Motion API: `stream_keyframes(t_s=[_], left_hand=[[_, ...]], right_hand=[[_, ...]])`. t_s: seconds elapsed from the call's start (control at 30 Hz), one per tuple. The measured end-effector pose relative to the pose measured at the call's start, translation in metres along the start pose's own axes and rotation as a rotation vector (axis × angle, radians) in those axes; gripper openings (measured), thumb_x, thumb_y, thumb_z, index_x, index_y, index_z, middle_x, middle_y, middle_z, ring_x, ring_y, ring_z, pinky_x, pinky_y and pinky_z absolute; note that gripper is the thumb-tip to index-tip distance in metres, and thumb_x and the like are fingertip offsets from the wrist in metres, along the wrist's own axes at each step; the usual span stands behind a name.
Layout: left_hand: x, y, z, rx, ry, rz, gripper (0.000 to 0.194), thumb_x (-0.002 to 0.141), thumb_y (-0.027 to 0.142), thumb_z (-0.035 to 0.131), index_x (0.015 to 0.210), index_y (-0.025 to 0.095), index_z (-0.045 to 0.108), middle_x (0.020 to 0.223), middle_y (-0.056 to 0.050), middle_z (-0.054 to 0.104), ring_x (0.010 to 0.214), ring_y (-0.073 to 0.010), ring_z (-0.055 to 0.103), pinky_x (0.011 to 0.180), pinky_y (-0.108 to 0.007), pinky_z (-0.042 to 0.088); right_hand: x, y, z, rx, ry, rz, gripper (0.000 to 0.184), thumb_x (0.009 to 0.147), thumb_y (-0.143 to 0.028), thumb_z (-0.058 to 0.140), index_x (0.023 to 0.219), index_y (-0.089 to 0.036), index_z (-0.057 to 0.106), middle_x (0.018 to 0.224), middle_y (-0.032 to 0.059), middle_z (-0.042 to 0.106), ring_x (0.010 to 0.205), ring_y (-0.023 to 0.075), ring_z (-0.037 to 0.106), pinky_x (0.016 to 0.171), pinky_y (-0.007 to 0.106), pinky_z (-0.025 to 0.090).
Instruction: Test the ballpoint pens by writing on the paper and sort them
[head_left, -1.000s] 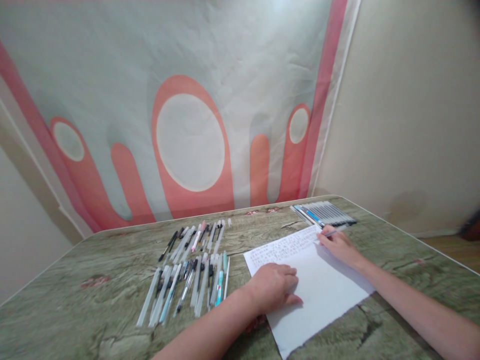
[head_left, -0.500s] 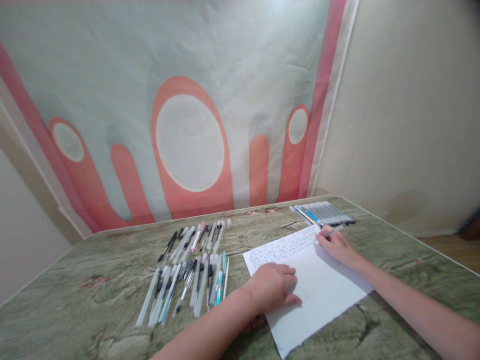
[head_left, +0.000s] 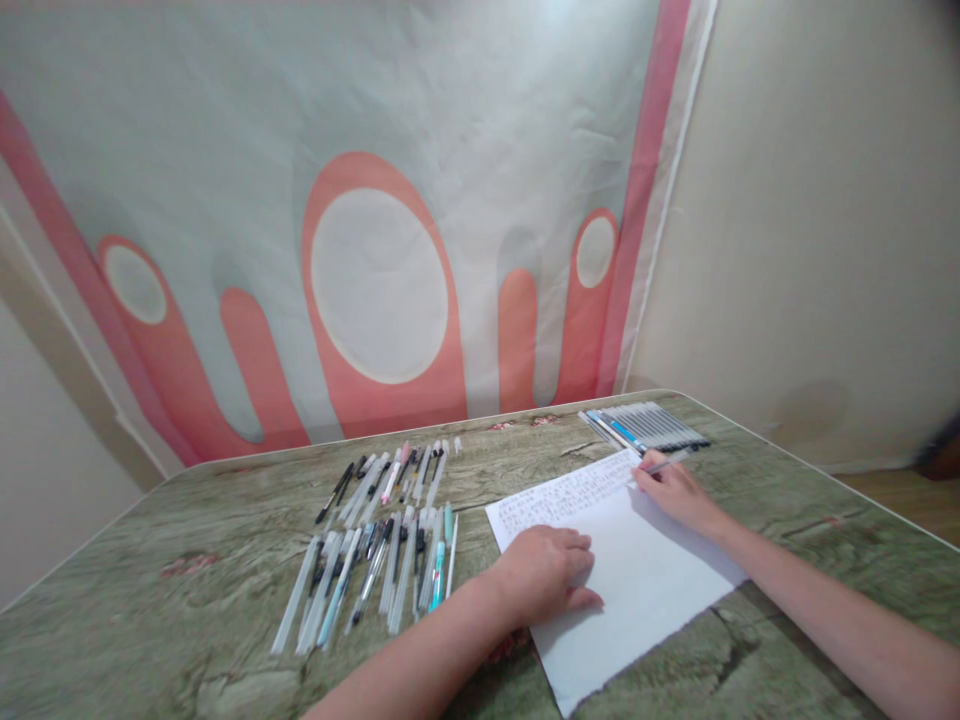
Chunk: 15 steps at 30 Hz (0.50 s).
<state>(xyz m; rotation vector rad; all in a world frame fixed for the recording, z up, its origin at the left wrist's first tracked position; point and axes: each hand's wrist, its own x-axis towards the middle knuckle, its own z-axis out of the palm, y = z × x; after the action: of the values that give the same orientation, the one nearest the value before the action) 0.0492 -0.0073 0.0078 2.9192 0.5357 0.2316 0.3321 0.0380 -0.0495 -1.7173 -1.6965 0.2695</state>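
A white sheet of paper [head_left: 622,610] lies at a slant on the table, with lines of handwriting across its upper part. My left hand [head_left: 546,575] rests flat on the sheet's left side, fingers stretched out and thumb apart. Pinched in my right hand [head_left: 670,488] is a slim pen [head_left: 667,462], its rear end pointing up to the right. The pen's tip is at the right end of the written lines, too small to make out clearly. Just beyond the right hand lies a row of pens [head_left: 649,428], a blue one among them.
Left of the paper, two groups of pens and clear caps lie on the wood-patterned table [head_left: 187,610]: a farther group [head_left: 386,478] and a nearer group [head_left: 375,570]. Behind the table hangs a printed backdrop [head_left: 480,150]. A plain wall [head_left: 810,250] stands to the right.
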Motion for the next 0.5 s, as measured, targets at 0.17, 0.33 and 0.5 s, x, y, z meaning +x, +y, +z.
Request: stream_keyframes(t_s=[0.17,0.33,0.5], left_hand=[[0.0003,0.0002,0.0001,0.002,-0.004,-0.005,0.03,0.076,0.048,0.053,0.081,0.018,0.057,0.101,-0.007,0.062,0.094,-0.0199,0.058,0.08,-0.028,0.045],[-0.0001,-0.0002,0.0002,0.004,0.001,0.005,0.031,0.076,0.048,0.053,0.082,0.019,0.057,0.102,-0.008,0.062,0.095,-0.02,0.058,0.08,-0.028,0.045],[-0.0001,-0.0004,0.0006,0.002,0.001,0.0,0.031,0.077,0.048,0.052,0.082,0.018,0.057,0.102,-0.008,0.062,0.095,-0.0199,0.058,0.081,-0.028,0.045]], right_hand=[[-0.0004,-0.0016,-0.0001,-0.014,0.027,0.007,0.021,0.074,-0.037,0.042,0.063,-0.021,0.048,0.053,-0.0014,0.055,0.051,0.015,0.05,0.053,0.027,0.034],[-0.0006,-0.0011,-0.0004,0.015,0.022,-0.007,0.019,0.074,-0.036,0.042,0.063,-0.021,0.047,0.053,-0.0015,0.054,0.053,0.0154,0.05,0.053,0.026,0.034],[-0.0008,0.0009,0.0004,0.026,0.026,-0.013,0.018,0.073,-0.036,0.043,0.063,-0.022,0.046,0.052,-0.0023,0.052,0.052,0.0149,0.048,0.052,0.026,0.034]])
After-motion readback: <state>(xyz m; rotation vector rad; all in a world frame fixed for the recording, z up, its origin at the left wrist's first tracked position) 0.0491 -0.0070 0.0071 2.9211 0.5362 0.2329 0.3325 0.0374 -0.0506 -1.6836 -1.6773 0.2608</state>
